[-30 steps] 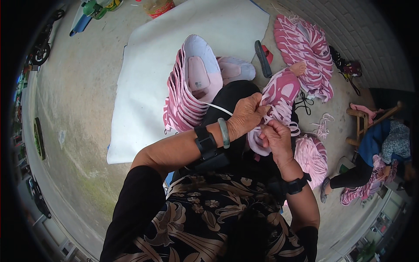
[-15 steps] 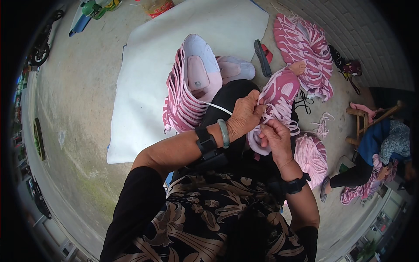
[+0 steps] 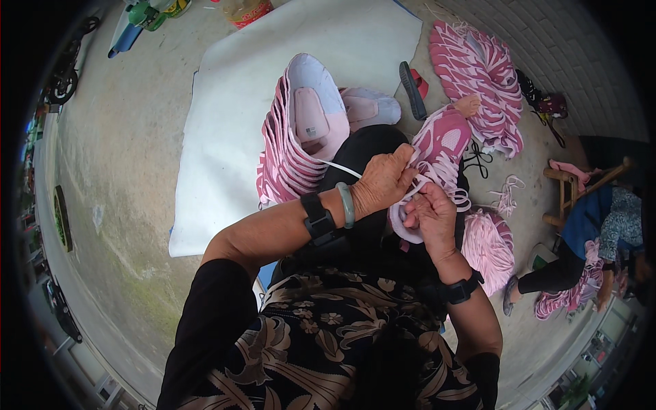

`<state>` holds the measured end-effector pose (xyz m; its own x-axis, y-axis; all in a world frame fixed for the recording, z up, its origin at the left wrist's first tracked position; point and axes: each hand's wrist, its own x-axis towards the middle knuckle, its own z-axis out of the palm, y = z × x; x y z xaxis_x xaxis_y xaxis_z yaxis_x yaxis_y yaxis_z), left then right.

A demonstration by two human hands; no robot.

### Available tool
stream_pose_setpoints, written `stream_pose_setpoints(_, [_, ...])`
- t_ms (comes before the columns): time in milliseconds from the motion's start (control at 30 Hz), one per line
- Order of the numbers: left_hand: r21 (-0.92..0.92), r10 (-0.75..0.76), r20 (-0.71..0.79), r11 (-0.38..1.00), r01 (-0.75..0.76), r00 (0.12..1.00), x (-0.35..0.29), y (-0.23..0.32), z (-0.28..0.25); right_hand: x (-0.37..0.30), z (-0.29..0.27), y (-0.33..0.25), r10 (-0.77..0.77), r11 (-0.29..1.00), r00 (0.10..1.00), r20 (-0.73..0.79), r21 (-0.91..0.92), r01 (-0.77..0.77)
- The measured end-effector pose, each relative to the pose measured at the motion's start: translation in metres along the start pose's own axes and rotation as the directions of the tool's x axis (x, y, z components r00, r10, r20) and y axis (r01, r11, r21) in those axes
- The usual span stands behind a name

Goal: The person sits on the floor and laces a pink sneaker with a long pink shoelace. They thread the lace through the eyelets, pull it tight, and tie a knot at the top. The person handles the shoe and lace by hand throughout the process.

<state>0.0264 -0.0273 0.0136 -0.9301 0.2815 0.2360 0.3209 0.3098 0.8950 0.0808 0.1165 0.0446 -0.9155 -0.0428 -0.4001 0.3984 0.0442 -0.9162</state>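
A pink and white shoe upper lies over my right thigh, with loose pale laces across its front. My left hand is closed on the left edge of this upper, its fingertips partly hidden. Close beside it, my right hand pinches a pale shoelace at the lace rows, near the upper's opening. A white lace strand runs from under my left hand toward a nested stack of pink shoe uppers left of my knee.
The stack rests on a white sheet. Another pile of uppers lies far right, near a dark sandal. A bundle of pink laces sits right of my leg. A person sits at the right by a wooden chair.
My right hand has shifted slightly up and right, its fingers now higher along the laces. My left hand stays at the upper's edge with a slight turn.
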Motion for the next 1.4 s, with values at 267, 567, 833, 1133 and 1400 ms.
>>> stream_pose_setpoints(267, [0.063, 0.000, 0.006, 0.998, 0.000, 1.000, 0.003, -0.002, 0.005, 0.002, -0.005, 0.001, 0.022, 0.999, 0.999, 0.028, 0.026, -0.022])
stream_pose_setpoints(567, [0.019, 0.004, 0.020, 1.000, -0.005, 1.000, 0.001, -0.003, 0.001, 0.002, -0.006, 0.001, 0.050, 0.997, 0.998, 0.031, 0.060, -0.052])
stream_pose_setpoints(833, [0.085, 0.187, 0.068, 0.978, -0.192, 0.980, 0.002, 0.002, -0.001, 0.005, -0.008, 0.005, 0.065, 0.997, 0.997, 0.035, 0.047, -0.066])
stream_pose_setpoints(1133, [-0.084, -0.146, 0.073, 0.985, 0.152, 0.987, 0.007, 0.007, 0.002, 0.007, -0.005, 0.003, -0.002, 1.000, 0.999, 0.037, -0.010, 0.003])
stream_pose_setpoints(1400, [-0.426, -0.488, 0.157, 0.751, 0.505, 0.859, 0.007, 0.019, -0.012, -0.050, -0.052, -0.013, 0.072, 0.982, 0.997, 0.027, -0.179, -0.066])
